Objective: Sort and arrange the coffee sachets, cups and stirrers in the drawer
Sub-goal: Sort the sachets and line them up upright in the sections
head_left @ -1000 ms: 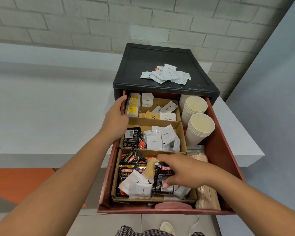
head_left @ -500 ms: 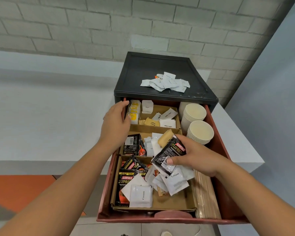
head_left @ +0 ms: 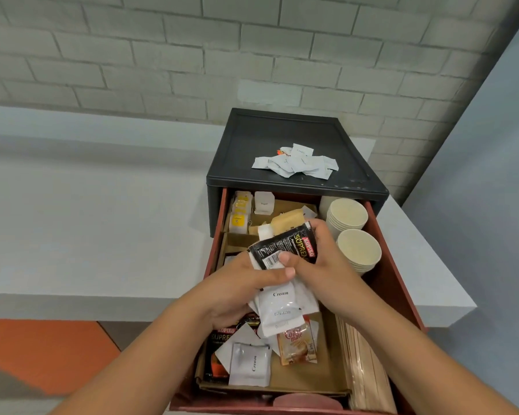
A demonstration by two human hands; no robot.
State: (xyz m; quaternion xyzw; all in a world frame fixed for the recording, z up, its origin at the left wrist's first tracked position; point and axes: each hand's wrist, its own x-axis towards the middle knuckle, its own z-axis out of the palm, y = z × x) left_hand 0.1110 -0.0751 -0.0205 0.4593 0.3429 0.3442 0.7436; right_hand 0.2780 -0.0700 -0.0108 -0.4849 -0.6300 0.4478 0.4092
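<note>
Your right hand [head_left: 322, 265] pinches the black coffee sachet [head_left: 283, 246], and your left hand [head_left: 240, 290] grips the white cream sachets [head_left: 280, 307], above the middle of the drawer [head_left: 385, 283]. Cups [head_left: 358, 250] stand in the drawer's back right. Stirrers [head_left: 364, 366] lie along its right side.

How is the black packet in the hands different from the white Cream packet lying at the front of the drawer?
The black sachet is dark with red and gold letters; the white Cream sachet is white with black writing. The black sachet is pinched by the right hand atop a bunch of sachets that the left hand grips; the white Cream sachet lies in the cardboard tray. Both are flat packets.
</note>
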